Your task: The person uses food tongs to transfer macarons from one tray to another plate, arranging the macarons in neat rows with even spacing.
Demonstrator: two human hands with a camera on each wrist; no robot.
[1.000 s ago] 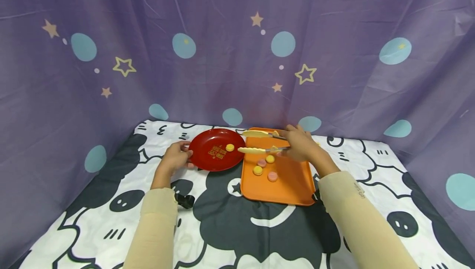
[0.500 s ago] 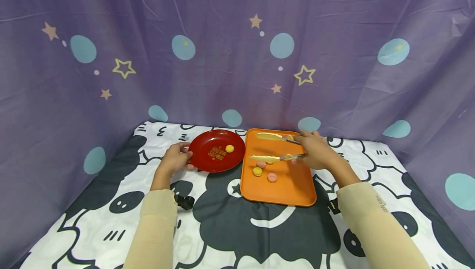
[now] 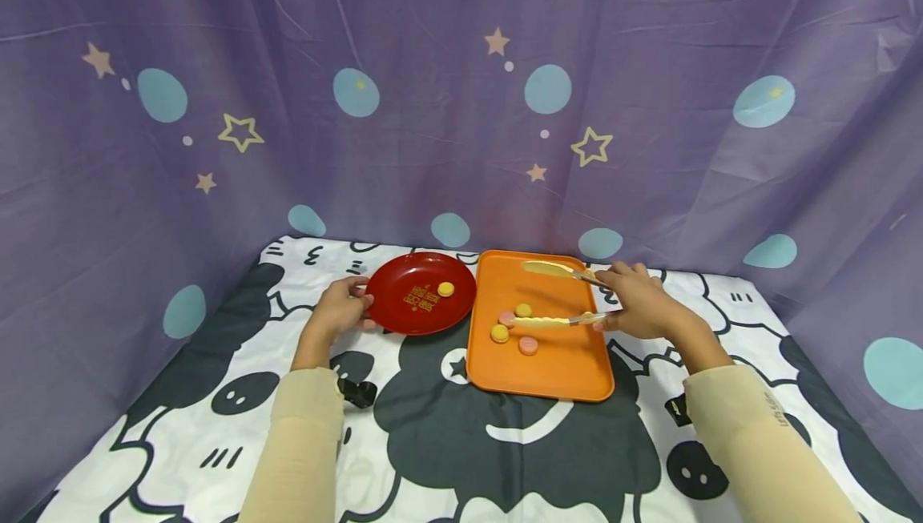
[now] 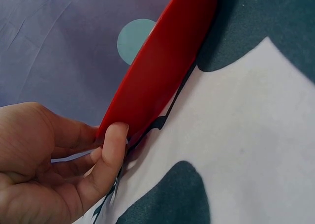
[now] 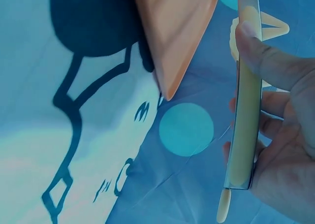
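Observation:
My left hand (image 3: 340, 307) pinches the left rim of a round red plate (image 3: 397, 283) with gold lettering. In the left wrist view, thumb and fingers hold the edge of the plate (image 4: 157, 66). One yellow macaron (image 3: 445, 289) lies on the plate. My right hand (image 3: 640, 303) grips a pair of tongs with cream tips (image 3: 541, 321), spread apart over the orange tray (image 3: 555, 379) with nothing caught in them. The right wrist view shows the tongs' handle (image 5: 246, 115) under my thumb. Yellow macarons (image 3: 499, 333) and pink macarons (image 3: 528, 345) lie on the tray, one pink partly behind the lower tip.
The tray stands close to the plate's right side. A black-and-white cartoon cloth (image 3: 433, 443) covers the table. Behind it hangs a purple curtain (image 3: 433, 154) with stars and blue spots.
My right hand has moved right with the tongs, from the plate's right edge to over the tray. The left hand and the plate have stayed in place.

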